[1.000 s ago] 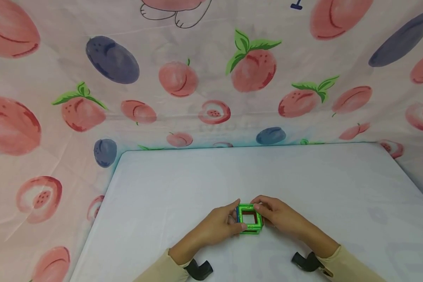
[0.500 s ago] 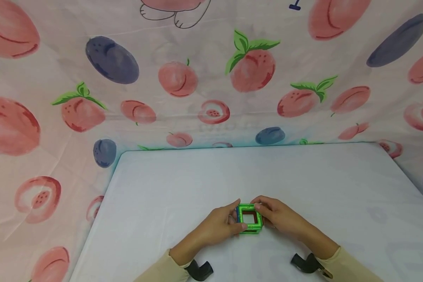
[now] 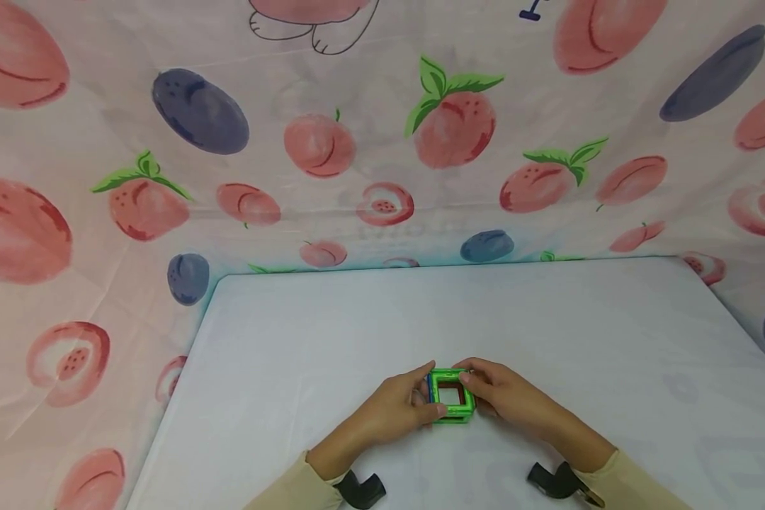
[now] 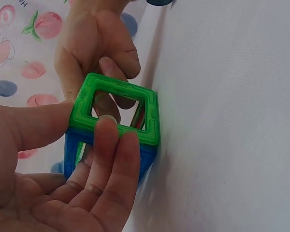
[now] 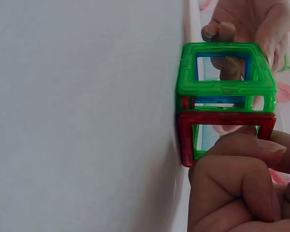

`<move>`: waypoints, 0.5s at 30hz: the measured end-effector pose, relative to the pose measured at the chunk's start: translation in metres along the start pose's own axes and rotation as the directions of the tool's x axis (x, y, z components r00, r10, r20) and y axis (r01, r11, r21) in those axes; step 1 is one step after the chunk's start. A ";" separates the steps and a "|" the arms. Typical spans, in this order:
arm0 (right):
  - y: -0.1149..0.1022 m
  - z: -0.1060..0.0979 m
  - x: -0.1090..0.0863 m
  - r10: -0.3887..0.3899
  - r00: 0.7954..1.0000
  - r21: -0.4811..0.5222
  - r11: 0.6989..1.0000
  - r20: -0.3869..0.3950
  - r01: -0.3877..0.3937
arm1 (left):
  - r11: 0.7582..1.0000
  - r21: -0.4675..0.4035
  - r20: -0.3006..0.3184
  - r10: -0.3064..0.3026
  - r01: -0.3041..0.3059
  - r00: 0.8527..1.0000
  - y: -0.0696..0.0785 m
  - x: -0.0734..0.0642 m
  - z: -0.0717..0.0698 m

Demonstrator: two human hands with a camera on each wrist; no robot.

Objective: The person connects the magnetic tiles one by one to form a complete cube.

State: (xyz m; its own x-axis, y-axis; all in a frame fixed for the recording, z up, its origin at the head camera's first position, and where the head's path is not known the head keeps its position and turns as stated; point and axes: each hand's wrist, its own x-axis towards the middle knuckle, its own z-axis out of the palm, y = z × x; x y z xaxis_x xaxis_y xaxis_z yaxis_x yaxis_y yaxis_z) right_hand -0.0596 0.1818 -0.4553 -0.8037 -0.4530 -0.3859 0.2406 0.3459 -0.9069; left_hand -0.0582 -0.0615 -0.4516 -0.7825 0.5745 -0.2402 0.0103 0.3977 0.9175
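A small cube of square magnetic tiles (image 3: 451, 372) sits on the white table between both hands. Its top tile (image 3: 453, 410) is green, with a square opening through the middle. The left hand (image 3: 395, 406) grips the cube's left side, thumb on the near edge and index finger at the far corner. In the left wrist view, a blue tile (image 4: 147, 157) shows on that side. The right hand (image 3: 506, 391) holds the right side, thumb at the upper edge. There, the right wrist view shows a red tile (image 5: 227, 119) with curled fingers (image 5: 232, 179) against it, hiding its lower part.
The white tabletop (image 3: 331, 319) spreads around the hands. A fruit-print cloth (image 3: 242, 241) hangs behind and at the sides of the table. Black straps (image 3: 360, 490) show at both wrists, beside the beige sleeves (image 3: 299, 489).
The right hand's thumb and fingers have shifted very slightly on the cube's right edge. The left hand and the cube stay in place. The head view has tilted a little.
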 end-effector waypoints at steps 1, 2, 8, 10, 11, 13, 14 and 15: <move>0.000 0.000 0.000 0.000 1.000 0.007 1.000 0.007 0.000 | 1.000 -0.002 -0.001 -0.002 0.002 1.000 0.000 0.000 0.000; 0.001 -0.001 0.000 -0.004 1.000 0.019 1.000 0.017 0.004 | 1.000 -0.003 -0.002 -0.004 0.004 1.000 0.000 0.000 0.000; 0.003 -0.003 0.001 -0.032 0.998 0.032 0.999 0.045 0.031 | 1.000 -0.009 -0.015 -0.016 0.015 1.000 -0.001 0.001 0.000; 0.003 -0.003 0.001 -0.025 0.999 0.025 0.999 0.037 0.024 | 1.000 -0.006 -0.014 -0.018 0.018 1.000 -0.002 0.001 0.000; 0.003 -0.003 0.001 -0.017 0.999 0.017 1.000 0.028 0.017 | 1.000 -0.004 -0.012 -0.019 0.019 1.000 -0.002 0.001 0.000; 0.002 -0.002 0.000 0.004 1.000 -0.011 1.000 -0.004 -0.004 | 1.000 0.011 -0.019 -0.023 0.024 1.000 -0.002 0.001 -0.001; 0.002 -0.002 0.000 0.020 1.000 -0.029 0.999 -0.024 -0.021 | 0.999 0.021 -0.025 -0.024 0.025 0.999 -0.002 0.001 -0.001; 0.001 -0.002 -0.002 0.030 0.998 -0.057 0.998 -0.049 -0.033 | 0.999 0.036 -0.032 -0.023 0.025 0.999 -0.002 0.000 -0.002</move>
State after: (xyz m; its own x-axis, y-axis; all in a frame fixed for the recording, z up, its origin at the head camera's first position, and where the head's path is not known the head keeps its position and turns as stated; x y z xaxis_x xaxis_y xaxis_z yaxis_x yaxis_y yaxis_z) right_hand -0.0595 0.1849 -0.4551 -0.8221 -0.4013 -0.4039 0.2350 0.4071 -0.8827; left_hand -0.0595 -0.0634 -0.4532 -0.8022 0.5416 -0.2513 0.0135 0.4373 0.8992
